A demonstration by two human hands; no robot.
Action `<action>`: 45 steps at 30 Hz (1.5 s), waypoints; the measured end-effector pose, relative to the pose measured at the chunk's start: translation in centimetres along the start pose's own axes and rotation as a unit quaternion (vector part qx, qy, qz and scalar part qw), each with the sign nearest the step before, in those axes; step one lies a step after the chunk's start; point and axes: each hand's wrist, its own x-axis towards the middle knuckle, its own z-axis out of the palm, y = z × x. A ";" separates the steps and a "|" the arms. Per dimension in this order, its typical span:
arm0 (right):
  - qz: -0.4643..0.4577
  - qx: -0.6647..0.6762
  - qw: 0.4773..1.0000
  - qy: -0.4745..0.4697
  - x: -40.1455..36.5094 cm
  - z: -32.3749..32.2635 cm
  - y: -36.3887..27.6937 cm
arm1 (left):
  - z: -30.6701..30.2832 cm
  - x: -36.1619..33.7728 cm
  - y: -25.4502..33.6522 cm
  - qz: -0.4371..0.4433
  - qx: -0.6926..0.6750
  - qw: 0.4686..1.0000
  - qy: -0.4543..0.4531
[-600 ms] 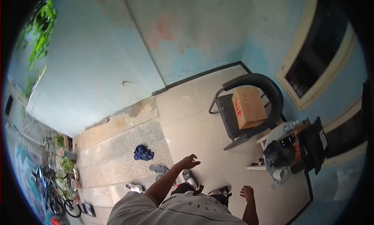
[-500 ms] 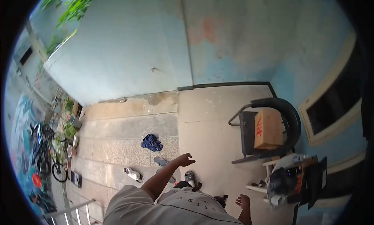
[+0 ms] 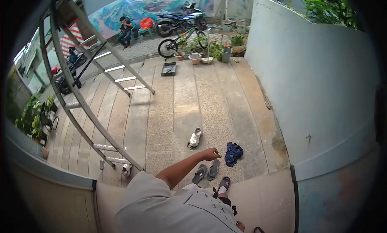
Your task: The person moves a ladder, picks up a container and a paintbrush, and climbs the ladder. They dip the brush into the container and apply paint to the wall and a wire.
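Observation:
My left hand (image 3: 211, 154) is stretched out in front of my body, its fingers loosely bent and apart, with nothing visible in them. Below it on the paving lies a pair of grey flip-flops (image 3: 207, 171). A crumpled dark blue cloth (image 3: 233, 154) lies just to the right of the hand, and a white shoe (image 3: 195, 138) stands beyond it. At the bottom edge, only a small part of my right hand (image 3: 240, 225) shows; its fingers are hidden. One foot in a dark slide sandal (image 3: 224, 183) is on the floor.
An aluminium stepladder (image 3: 117, 77) stands at the left, another white shoe (image 3: 127, 169) by its foot. A black tray (image 3: 169, 69), potted plants (image 3: 194, 58), a bicycle (image 3: 177, 45) and a motorcycle (image 3: 181, 22) are farther out. A person (image 3: 125, 31) sits by the mural. A pale wall (image 3: 310, 91) borders the right.
My view has swung left, from the wall and the chair with a cardboard box toward the ladder and street. My right hand has moved mostly out of view.

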 end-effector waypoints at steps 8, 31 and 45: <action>0.042 0.016 0.997 -0.068 23.0 -22.3 -17.6 | -4.9 -5.7 -8.3 -0.223 -0.253 0.924 0.178; -0.050 0.081 0.940 -0.327 56.6 23.7 -80.2 | -36.8 -36.5 -33.6 -0.156 -0.265 0.433 0.847; -0.422 0.191 0.771 -0.436 52.0 45.1 -134.5 | -65.1 -50.9 -29.7 0.066 -0.254 0.334 0.905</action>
